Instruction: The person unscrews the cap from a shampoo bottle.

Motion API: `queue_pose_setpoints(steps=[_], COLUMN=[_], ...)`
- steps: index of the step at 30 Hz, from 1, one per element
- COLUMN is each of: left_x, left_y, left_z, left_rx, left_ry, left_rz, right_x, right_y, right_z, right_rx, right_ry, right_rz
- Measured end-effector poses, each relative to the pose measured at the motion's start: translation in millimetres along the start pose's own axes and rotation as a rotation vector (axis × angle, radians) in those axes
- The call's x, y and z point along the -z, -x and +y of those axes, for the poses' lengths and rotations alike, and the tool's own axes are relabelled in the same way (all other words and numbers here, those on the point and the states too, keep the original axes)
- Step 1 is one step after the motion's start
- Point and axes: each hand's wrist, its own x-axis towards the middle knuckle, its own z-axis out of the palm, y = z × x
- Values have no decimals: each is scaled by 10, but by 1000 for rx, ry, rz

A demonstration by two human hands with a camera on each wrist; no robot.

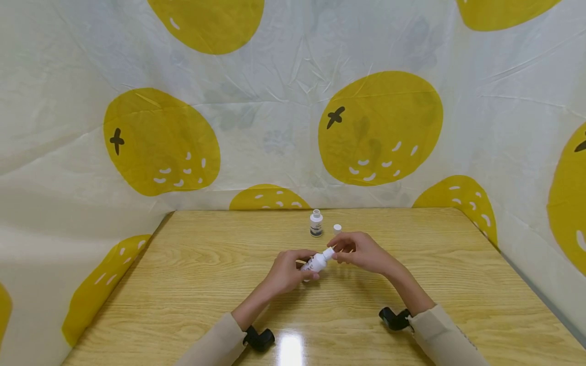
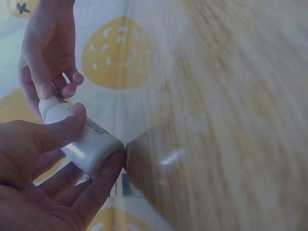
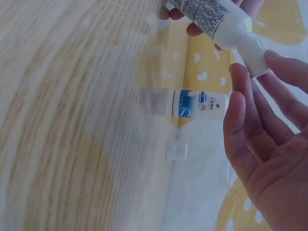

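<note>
My left hand (image 1: 287, 270) grips a small white bottle (image 1: 315, 264), thumb on one side and fingers round the other. The bottle is held tilted above the table, its neck end pointing up to the right. Fine print (image 3: 204, 17) covers its side in the right wrist view. On its neck sits a white cap (image 3: 252, 55). The thumb and fingers of my right hand (image 1: 363, 252) pinch that cap. Behind the hands a second white bottle (image 1: 316, 223) stands upright with its neck uncovered; its label (image 3: 195, 105) reads Dove. A loose white cap (image 1: 337, 227) lies beside it.
The wooden table (image 1: 206, 244) extends to a hanging cloth (image 1: 270, 137) printed with yellow fruit at the back and sides. Black wrist cameras sit under both sleeves, one at the left wrist (image 1: 259, 339) and one at the right wrist (image 1: 394, 319).
</note>
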Motion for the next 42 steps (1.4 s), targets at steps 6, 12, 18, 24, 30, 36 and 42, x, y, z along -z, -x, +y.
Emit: queue_pose_setpoints(steps=[6,12,18,24,30,36,42], left_x=[3,3,5,7,16,22,39], left_y=[2,2,-1,-1,-2,-14,-19], left_z=[1,-1,0,5,7,-4,-22], left_rx=[0,-4,0,9,29,37,52], left_ry=[-12,-14,-11,6,20,27,50], left_rz=[-2,-6,-2,0,7,19,37], right_x=[12,11,18,33,68,86,76], right_y=[0,-4,3,12,15,15,17], right_z=[-10,-1,-15,-15,4,26,38], right_rx=[11,11,12,16,32,28,20], right_ry=[-12,-13,6,10,0,-12,-5], right_rz=[-12,3,16,37,46,51,41])
